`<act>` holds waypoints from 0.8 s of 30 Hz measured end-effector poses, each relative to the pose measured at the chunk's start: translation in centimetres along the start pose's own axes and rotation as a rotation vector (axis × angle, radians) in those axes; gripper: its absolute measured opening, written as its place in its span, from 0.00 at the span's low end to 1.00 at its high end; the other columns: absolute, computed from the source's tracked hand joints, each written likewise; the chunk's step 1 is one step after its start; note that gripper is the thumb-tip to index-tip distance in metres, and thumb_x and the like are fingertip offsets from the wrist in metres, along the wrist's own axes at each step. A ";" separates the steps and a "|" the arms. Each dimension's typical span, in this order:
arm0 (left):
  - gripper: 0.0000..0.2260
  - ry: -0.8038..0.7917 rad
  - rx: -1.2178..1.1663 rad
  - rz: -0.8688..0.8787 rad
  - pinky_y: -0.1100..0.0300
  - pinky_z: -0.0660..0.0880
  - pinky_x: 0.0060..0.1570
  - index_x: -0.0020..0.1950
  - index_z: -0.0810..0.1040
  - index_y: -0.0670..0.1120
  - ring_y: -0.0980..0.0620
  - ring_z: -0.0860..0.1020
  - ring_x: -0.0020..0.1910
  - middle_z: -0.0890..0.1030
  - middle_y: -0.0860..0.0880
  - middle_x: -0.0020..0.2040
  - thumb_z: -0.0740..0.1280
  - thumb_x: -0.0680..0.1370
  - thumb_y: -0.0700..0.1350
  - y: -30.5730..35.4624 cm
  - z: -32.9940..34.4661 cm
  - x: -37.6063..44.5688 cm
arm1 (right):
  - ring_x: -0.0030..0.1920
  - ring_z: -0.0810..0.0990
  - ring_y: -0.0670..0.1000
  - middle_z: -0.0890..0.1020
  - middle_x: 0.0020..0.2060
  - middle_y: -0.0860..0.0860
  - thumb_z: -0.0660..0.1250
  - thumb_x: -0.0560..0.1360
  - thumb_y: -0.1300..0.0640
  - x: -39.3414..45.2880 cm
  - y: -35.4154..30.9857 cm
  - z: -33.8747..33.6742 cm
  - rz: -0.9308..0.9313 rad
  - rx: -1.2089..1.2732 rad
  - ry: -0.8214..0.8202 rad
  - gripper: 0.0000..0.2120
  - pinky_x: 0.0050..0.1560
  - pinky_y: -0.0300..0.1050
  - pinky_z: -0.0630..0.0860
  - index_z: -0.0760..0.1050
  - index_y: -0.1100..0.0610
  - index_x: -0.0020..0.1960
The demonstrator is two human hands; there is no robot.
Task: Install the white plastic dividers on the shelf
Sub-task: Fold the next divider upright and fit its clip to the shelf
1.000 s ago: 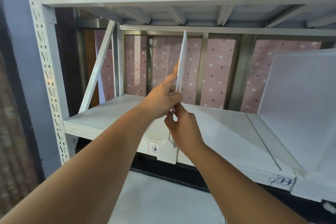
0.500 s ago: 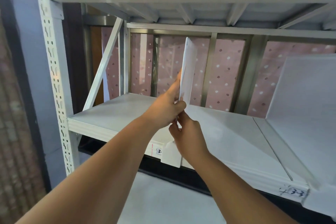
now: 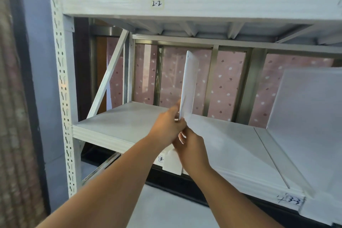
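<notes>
Hands [image 3: 177, 131] gripping divider [image 3: 189, 83], shelf [image 3: 118, 124] beneath

1. There is a single view, taken from the person's head, with both forearms reaching up into it from the bottom edge.
2. It faces forward and slightly upward into a white metal shelf [image 3: 129, 122], showing the underside of the upper shelf board [image 3: 203, 8].
3. The camera sits close: the hands fill the middle of the view.
4. The wide lens bends the perforated upright [image 3: 62, 79] at the left.
</notes>
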State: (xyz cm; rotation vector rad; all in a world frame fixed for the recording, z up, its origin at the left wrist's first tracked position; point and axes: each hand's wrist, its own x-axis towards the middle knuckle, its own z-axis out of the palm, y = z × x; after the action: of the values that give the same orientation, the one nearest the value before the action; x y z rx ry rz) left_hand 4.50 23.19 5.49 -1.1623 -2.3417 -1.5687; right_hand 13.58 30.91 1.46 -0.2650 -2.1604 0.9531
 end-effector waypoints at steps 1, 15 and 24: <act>0.24 -0.001 -0.001 -0.004 0.52 0.85 0.49 0.76 0.72 0.57 0.52 0.85 0.50 0.85 0.52 0.58 0.67 0.80 0.45 -0.2 0.2 -0.1 | 0.54 0.82 0.49 0.85 0.52 0.48 0.67 0.79 0.51 0.0 0.1 0.0 0.010 0.009 -0.003 0.14 0.52 0.45 0.80 0.77 0.53 0.63; 0.42 0.122 -0.007 -0.077 0.59 0.65 0.67 0.86 0.49 0.61 0.49 0.67 0.79 0.62 0.54 0.84 0.72 0.79 0.57 -0.4 0.8 -4.7 | 0.67 0.74 0.50 0.76 0.68 0.46 0.62 0.71 0.29 -0.5 3.6 -2.8 0.074 -0.206 -0.109 0.38 0.64 0.45 0.71 0.68 0.48 0.74; 0.21 0.515 -0.814 -0.494 0.49 0.79 0.56 0.70 0.73 0.56 0.48 0.80 0.60 0.78 0.48 0.63 0.75 0.79 0.48 -2.8 4.0 -15.0 | 0.66 0.75 0.55 0.75 0.70 0.51 0.48 0.62 0.15 1.1 4.2 -4.7 0.092 -0.428 -0.457 0.54 0.58 0.50 0.71 0.73 0.55 0.68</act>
State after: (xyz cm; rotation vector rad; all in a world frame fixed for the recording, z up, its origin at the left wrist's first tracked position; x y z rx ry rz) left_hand 14.65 17.93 -5.43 -0.1223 -1.7313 -2.7163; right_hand 15.71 36.91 1.19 -0.3827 -2.7922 0.6298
